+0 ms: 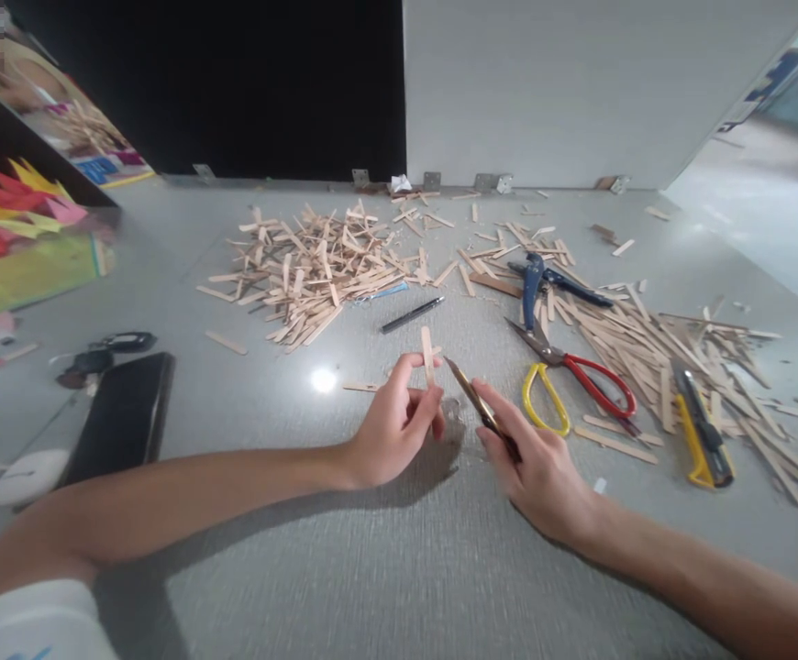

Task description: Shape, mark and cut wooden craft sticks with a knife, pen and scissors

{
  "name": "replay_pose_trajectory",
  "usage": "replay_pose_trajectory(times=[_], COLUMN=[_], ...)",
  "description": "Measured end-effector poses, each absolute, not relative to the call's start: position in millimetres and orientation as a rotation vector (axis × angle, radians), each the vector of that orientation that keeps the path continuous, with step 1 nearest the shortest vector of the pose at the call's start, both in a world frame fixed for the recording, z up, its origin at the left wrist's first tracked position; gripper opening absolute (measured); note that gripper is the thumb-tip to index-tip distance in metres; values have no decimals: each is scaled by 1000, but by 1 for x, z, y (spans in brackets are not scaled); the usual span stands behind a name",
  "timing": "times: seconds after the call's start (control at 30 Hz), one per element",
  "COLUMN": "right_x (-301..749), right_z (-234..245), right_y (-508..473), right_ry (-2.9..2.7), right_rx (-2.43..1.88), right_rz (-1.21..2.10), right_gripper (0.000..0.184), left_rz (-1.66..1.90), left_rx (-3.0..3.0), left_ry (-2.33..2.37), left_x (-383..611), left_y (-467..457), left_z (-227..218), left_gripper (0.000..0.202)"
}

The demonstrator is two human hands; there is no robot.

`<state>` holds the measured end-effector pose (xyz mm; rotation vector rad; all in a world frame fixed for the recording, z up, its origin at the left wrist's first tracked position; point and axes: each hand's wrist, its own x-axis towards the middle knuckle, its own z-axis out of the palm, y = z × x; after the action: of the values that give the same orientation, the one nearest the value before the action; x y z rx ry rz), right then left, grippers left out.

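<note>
My left hand (399, 422) is closed in a pinch on a short wooden craft stick (427, 353), held upright above the grey table (344, 568). My right hand (533, 463) is closed round a slim cutter knife (471, 396) whose blade tip points up and left towards the stick, a small gap apart from it. Both hands hover over the table's middle.
Heaps of wooden sticks lie at the back (316, 266) and to the right (681, 353). Red-and-yellow scissors (570, 380), blue snips (540, 280), a yellow utility knife (698, 426), a black pen (413, 314), a black phone (124, 417) and coloured paper (14, 229) lie about.
</note>
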<state>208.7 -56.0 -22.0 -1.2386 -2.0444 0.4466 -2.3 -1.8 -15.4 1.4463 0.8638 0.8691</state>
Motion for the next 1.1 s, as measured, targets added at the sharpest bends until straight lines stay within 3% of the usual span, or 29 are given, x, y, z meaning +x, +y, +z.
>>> replay_pose_trajectory(times=[0.27, 1.1], right_x=[209, 206], right_z=[-25, -24], right_y=[-62, -60], right_ry=[-2143, -2128], right_rx=[-1080, -1129], right_rz=[199, 275], right_gripper=[56, 51], left_rz=[919, 815], left_rx=[1623, 1611], left_ry=[835, 859], left_x=[-6, -7], left_y=[8, 5], left_z=[-20, -18], left_gripper=[24, 34])
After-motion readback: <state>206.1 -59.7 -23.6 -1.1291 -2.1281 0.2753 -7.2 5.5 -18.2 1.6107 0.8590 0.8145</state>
